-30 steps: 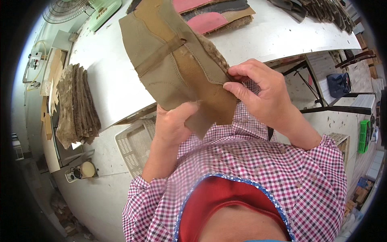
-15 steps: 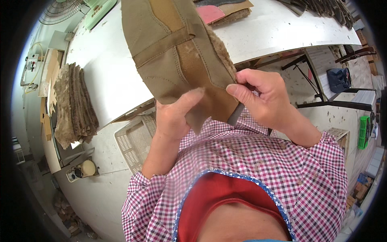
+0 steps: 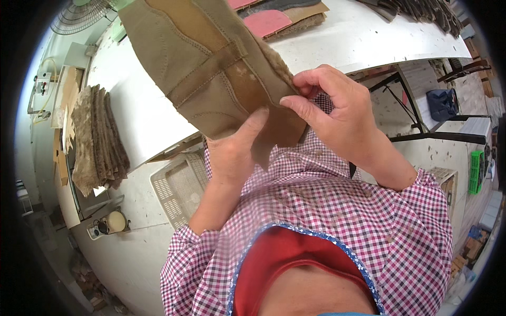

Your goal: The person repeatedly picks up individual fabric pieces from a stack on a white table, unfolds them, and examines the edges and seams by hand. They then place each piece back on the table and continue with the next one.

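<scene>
Checked smock [image 3: 400,231], red top [image 3: 287,247]

Left hand [image 3: 232,155]: bare, gripping; thumb uppermost, slanting up to the right, fingers hidden beneath. Left forearm [image 3: 211,206]: bare, rising rightward from below. Right hand [image 3: 340,108]: bare, thumb and bent forefinger pinching, tips leftward. Right forearm [image 3: 394,160]: bare, slanting up leftward.

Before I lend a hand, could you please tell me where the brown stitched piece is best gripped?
Probably pinch the brown stitched piece by its left edge, coming from the person's left over the table: that edge is exposed and free, while the left hand holds the near end and the right hand pinches the fleecy right edge.
</scene>
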`<state>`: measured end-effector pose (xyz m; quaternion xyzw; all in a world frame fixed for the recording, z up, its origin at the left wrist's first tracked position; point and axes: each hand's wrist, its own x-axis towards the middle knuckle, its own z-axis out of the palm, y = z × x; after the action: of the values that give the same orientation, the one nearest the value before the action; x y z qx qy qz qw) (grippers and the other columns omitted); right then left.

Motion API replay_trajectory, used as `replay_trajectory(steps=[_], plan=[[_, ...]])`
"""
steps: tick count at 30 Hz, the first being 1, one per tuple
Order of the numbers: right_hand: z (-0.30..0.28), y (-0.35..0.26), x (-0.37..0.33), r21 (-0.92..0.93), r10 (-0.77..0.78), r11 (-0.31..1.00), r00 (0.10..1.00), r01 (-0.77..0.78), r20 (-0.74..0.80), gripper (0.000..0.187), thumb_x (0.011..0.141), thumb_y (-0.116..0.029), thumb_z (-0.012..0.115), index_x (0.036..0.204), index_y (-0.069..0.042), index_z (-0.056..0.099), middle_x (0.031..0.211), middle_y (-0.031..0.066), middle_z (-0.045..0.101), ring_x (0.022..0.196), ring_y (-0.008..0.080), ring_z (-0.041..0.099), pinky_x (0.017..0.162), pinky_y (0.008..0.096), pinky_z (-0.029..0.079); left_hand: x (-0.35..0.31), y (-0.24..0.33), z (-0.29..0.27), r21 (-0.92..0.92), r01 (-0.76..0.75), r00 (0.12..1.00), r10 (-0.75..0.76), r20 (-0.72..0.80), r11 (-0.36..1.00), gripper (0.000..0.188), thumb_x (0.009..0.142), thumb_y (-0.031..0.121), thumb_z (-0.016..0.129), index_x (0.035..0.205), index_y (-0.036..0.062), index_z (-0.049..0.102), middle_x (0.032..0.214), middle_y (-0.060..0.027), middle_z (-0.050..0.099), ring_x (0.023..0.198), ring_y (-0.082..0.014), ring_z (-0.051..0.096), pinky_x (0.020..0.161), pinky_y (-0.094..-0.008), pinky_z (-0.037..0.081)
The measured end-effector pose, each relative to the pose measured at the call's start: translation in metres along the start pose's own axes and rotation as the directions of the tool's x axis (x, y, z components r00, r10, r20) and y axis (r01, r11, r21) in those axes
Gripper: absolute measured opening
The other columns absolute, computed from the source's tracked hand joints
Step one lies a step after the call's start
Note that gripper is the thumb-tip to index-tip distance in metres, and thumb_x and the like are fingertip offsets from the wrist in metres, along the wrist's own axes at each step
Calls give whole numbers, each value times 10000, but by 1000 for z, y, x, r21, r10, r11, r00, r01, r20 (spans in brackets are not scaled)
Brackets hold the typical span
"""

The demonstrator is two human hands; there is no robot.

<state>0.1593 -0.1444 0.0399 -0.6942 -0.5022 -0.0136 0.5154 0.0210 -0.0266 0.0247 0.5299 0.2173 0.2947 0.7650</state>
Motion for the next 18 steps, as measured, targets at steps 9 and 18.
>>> replay_trajectory(steps=[9, 18], plan=[[5, 1, -8, 53, -31, 998, 999, 32, -22, 144, 791, -58, 726, 869, 18, 632, 718, 102, 617, 602, 202, 604, 533, 292, 472, -4, -10, 4, -28, 19, 1000, -20, -20, 999, 357, 854, 48, 689, 1188, -12, 577, 1118, -94, 640, 1011, -192, 611, 883, -327, 493], [3, -1, 0, 39, -83, 996, 996, 84, -28, 94, 809, -43, 702, 813, 5, 621, 683, 91, 569, 567, 217, 541, 503, 316, 434, -7, -12, 1, 93, -23, 1000, 24, -11, 995, 332, 847, 17, 691, 1162, -12, 589, 1078, -93, 652, 959, -183, 628, 826, -307, 514]])
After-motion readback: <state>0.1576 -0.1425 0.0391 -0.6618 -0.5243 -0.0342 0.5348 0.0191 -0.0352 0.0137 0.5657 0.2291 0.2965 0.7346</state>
